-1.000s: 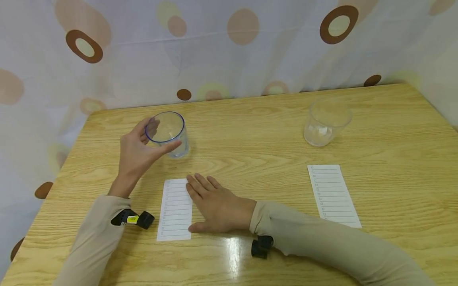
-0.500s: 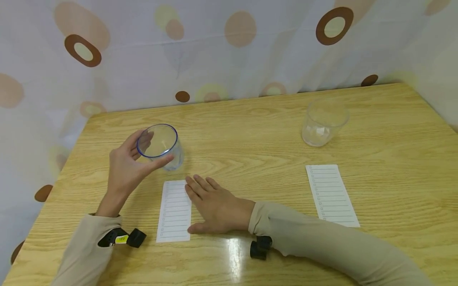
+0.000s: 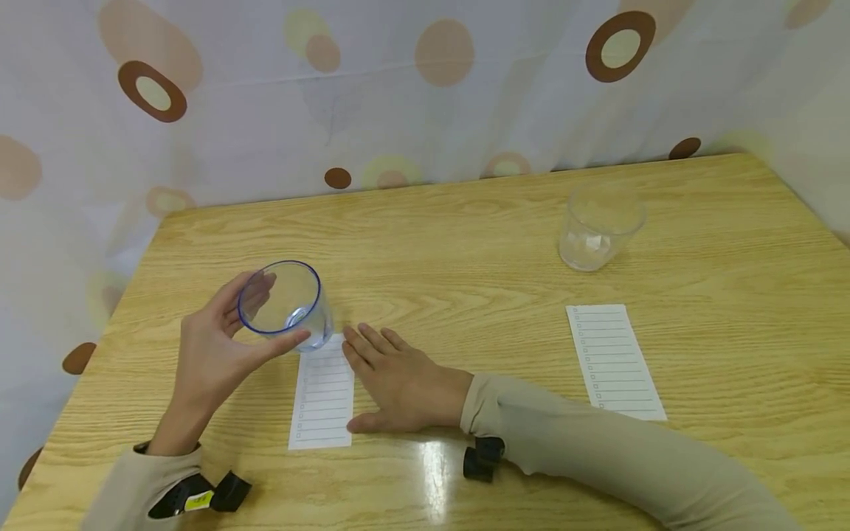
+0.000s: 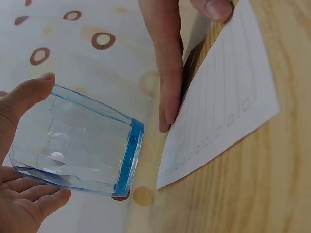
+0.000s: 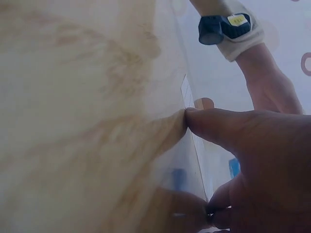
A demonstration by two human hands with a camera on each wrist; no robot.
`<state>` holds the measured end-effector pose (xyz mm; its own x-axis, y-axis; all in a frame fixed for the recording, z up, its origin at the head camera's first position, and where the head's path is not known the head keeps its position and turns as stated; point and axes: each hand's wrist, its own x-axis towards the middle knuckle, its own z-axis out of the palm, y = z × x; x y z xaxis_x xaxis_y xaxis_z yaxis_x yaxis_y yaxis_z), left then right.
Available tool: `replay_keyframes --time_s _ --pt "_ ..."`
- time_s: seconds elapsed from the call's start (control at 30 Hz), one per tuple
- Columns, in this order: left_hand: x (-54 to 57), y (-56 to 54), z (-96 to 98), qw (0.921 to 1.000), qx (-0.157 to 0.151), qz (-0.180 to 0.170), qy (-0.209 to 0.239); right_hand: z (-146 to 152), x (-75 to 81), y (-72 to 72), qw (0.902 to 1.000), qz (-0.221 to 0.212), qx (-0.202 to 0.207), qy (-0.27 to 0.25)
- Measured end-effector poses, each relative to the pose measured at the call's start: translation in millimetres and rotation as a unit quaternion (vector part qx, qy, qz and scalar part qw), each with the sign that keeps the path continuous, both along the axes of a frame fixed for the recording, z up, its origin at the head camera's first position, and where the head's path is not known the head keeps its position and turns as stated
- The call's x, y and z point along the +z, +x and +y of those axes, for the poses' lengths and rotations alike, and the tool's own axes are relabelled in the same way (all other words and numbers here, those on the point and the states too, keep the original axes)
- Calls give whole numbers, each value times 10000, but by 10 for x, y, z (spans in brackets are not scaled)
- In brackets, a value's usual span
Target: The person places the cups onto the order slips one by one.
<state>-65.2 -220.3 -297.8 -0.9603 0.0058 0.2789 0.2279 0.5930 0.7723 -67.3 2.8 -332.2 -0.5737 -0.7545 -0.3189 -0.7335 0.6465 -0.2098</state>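
Note:
My left hand (image 3: 215, 343) grips a clear drinking glass (image 3: 317, 324) with a blue rim, thumb on the near side and fingers round the far side. In the left wrist view the glass's thick blue-tinted base (image 4: 130, 158) is raised off the table. From the head view, the glass overlaps the far end of a white lined checklist sheet (image 3: 324, 402). My right hand (image 3: 401, 383) lies flat with fingers spread, its fingertips and thumb tip at the right edge of that sheet. In the right wrist view the thumb (image 5: 214, 124) touches the sheet's edge.
A second clear glass (image 3: 587, 247) stands upright at the back right of the wooden table (image 3: 458, 265). Nearer, another lined sheet (image 3: 617, 361) lies close to my right sleeve (image 3: 584, 435). A dotted curtain (image 3: 385, 103) hangs behind the table's far edge.
My left hand has brought the blue-rimmed glass nearer to me and slightly left, from beyond the sheet to over its far end. The right hand stays in place.

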Motion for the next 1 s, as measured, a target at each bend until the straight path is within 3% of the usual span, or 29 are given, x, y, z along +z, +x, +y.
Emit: replay_keyframes --time_s 0.27,0.73,1.0 --pt "-93 244 44 9995 -185 58 254 -6 -2 -2 10000 58 56 55" --pt "-204 437 73 9986 -348 161 353 -5 -9 -8 10000 15 -52 15" --pt "-252 521 72 9978 -521 -33 411 4 -7 1 10000 32 -25 -65"
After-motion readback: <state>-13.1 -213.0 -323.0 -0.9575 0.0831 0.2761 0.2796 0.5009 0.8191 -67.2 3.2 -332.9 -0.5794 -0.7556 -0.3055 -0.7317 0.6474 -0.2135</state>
